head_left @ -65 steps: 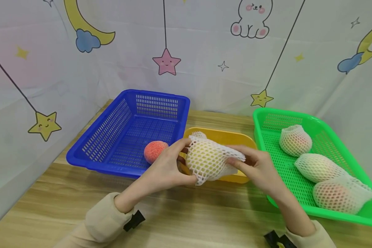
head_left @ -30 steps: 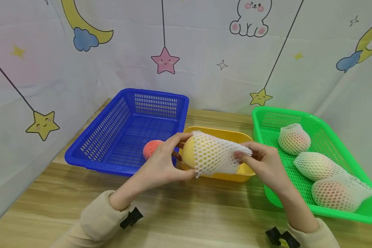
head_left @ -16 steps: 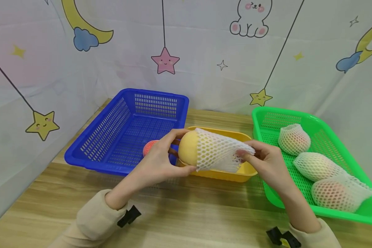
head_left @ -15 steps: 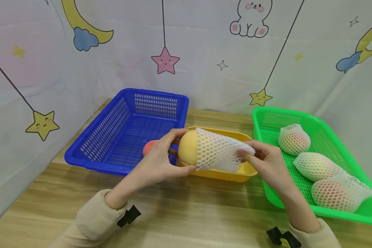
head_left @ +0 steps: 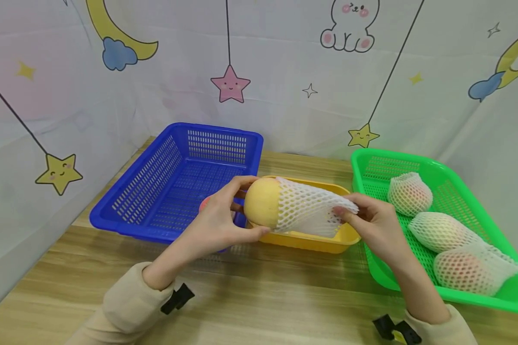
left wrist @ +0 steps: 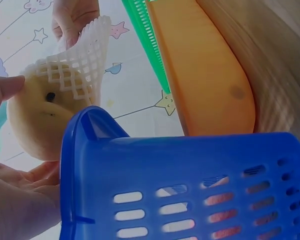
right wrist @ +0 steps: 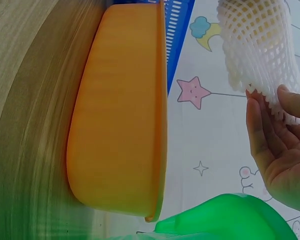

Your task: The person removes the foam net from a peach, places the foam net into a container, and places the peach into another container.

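Note:
Over the yellow basin (head_left: 328, 242), my left hand (head_left: 217, 223) grips a round yellow fruit (head_left: 261, 203) between thumb and fingers. A white foam fruit net (head_left: 308, 206) still covers the fruit's right part. The loose end of that net is pinched by my right hand (head_left: 377, 227), fingers and thumb bunching it. The left wrist view shows the fruit's bare side (left wrist: 37, 130) with a dark spot on it. The net's mesh end (right wrist: 260, 65) meets my right fingertips in the right wrist view. In the blue basket (head_left: 177, 232), a red fruit (head_left: 205, 203) is mostly hidden behind my left hand.
A green basket (head_left: 373, 165) on the right holds several fruits in white foam nets, one of them a reddish fruit (head_left: 410, 194) at the back. The baskets and basin stand on a wooden table (head_left: 263, 297), before a printed cloth (head_left: 280, 120).
The net has been drawn rightward off the yellow fruit, so its left half is now bare. My left hand has moved left with the fruit; my right hand has shifted right with the net.

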Motion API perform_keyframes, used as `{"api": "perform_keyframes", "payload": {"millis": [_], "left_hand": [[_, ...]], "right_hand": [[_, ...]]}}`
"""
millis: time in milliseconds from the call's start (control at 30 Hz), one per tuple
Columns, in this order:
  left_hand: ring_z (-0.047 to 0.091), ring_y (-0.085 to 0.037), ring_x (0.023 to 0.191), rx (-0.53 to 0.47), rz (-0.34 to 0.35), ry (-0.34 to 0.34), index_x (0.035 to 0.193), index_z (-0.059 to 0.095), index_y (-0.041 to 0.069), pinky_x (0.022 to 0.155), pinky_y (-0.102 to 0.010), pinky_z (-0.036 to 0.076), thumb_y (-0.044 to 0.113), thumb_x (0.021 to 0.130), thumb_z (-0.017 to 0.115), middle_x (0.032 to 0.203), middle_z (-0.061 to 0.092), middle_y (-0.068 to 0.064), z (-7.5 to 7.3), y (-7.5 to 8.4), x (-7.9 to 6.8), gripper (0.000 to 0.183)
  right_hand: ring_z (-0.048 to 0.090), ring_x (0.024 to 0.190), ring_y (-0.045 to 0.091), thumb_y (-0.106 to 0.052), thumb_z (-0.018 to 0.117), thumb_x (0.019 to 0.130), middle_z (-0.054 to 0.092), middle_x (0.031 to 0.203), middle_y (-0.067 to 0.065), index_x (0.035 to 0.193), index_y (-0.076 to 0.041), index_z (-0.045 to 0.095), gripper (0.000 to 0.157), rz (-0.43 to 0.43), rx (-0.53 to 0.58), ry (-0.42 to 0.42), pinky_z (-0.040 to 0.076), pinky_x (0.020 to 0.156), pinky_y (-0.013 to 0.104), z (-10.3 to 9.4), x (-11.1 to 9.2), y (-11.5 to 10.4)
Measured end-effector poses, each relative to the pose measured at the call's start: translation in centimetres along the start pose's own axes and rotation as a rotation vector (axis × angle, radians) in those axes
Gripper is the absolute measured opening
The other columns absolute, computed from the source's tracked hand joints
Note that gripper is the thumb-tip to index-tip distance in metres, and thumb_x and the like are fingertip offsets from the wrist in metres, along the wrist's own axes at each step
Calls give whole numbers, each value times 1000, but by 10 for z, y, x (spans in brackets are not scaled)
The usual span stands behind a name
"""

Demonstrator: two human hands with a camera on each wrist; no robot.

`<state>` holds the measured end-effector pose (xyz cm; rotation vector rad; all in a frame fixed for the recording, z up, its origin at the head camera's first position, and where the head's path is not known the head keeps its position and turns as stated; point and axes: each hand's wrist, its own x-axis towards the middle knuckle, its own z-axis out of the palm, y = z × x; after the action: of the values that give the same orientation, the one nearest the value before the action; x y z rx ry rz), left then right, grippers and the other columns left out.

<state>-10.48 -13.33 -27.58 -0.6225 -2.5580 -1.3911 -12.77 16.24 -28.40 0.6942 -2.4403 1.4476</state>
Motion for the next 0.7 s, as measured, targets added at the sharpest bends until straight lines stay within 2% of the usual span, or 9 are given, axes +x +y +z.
{"api": "perform_keyframes", "payload": {"millis": [100, 233, 433, 700], "left_hand": [[62, -16, 102, 22, -3, 14, 135, 45, 21, 81, -30, 54, 27, 66, 86, 128, 56, 0, -1, 0, 0, 81], [61, -18, 102, -7, -1, 7, 136, 45, 20, 80, -30, 55, 25, 66, 86, 128, 55, -1, -2, 0, 1, 81], [63, -18, 91, -10, -12, -3, 136, 44, 20, 73, -28, 54, 24, 67, 85, 127, 55, -2, -5, -1, 2, 80], [64, -21, 91, 45, -28, 3, 136, 43, 17, 76, -34, 57, 25, 68, 84, 129, 53, -4, -10, -7, 4, 80]], "right_hand": [[64, 71, 6, -5, 64, 89, 67, 86, -16, 100, -2, 69, 13, 7, -15, -14, 55, 65, 21, -1, 0, 1], [64, 72, 5, -7, 64, 90, 66, 86, -16, 100, -3, 69, 12, 3, -52, -21, 54, 65, 20, -5, 0, 0], [64, 76, 5, -10, 64, 91, 65, 90, -17, 104, -4, 68, 15, 28, -79, -29, 52, 67, 18, -10, 0, 1], [62, 80, 1, -11, 65, 90, 65, 91, -20, 104, -7, 69, 16, 15, -139, 22, 50, 70, 15, -11, 3, 2]]}}
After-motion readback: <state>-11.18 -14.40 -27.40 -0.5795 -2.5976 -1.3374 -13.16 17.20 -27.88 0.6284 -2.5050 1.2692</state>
